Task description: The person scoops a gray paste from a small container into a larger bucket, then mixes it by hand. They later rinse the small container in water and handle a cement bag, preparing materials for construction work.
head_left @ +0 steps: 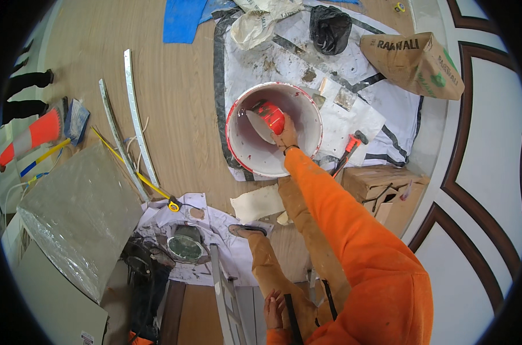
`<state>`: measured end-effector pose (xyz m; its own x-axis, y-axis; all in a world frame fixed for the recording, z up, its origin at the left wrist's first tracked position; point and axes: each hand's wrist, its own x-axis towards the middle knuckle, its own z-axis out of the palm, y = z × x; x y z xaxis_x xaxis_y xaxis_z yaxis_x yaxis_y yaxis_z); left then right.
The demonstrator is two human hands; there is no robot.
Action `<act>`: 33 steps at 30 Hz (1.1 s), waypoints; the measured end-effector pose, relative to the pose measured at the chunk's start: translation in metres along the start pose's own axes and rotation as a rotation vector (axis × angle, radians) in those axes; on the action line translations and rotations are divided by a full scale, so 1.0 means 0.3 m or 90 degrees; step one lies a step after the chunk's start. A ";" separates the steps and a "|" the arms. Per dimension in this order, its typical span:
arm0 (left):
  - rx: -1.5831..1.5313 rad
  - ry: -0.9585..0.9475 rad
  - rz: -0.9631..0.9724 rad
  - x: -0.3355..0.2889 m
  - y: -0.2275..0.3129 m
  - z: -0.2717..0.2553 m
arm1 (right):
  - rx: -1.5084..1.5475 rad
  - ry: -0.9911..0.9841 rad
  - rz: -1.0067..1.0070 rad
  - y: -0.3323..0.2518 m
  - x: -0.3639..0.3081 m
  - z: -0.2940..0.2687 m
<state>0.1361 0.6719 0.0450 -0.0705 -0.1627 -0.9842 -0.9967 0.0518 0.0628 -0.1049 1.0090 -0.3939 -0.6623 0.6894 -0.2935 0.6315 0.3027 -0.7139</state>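
My right hand (286,135) reaches into a large pale bucket (317,138) whose rim is smeared with red. It grips a red container (269,117) that is tilted inside the bucket; its exact kind is hard to make out. A pale patch shows at the bottom of the bucket beside it. Down by my thigh, my left hand (273,309) hangs with loosely curled fingers and nothing visible in it.
The bucket stands on a stained white sheet (399,123). Around it are a brown paper sack (413,63), a black bag (330,30), an orange-handled tool (348,150) and a cardboard box (382,181). Left are metal strips (135,109), a tape measure (173,205) and a ladder (223,287).
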 end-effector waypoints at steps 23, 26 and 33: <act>0.051 -0.005 0.151 0.081 0.178 0.074 | 0.729 0.012 0.342 -0.086 -0.259 -0.376; 0.241 0.016 0.092 0.095 0.218 0.077 | 0.708 0.085 0.248 -0.060 -0.272 -0.403; 0.680 -0.105 0.111 0.178 0.153 0.087 | 0.739 0.074 0.256 -0.134 -0.318 -0.539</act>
<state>0.0876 0.6914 -0.0089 -0.1216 0.0603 -0.9907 -0.4189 0.9018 0.1063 -0.0019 1.0373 -0.2344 -0.4263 0.6708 -0.6069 0.0102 -0.6673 -0.7447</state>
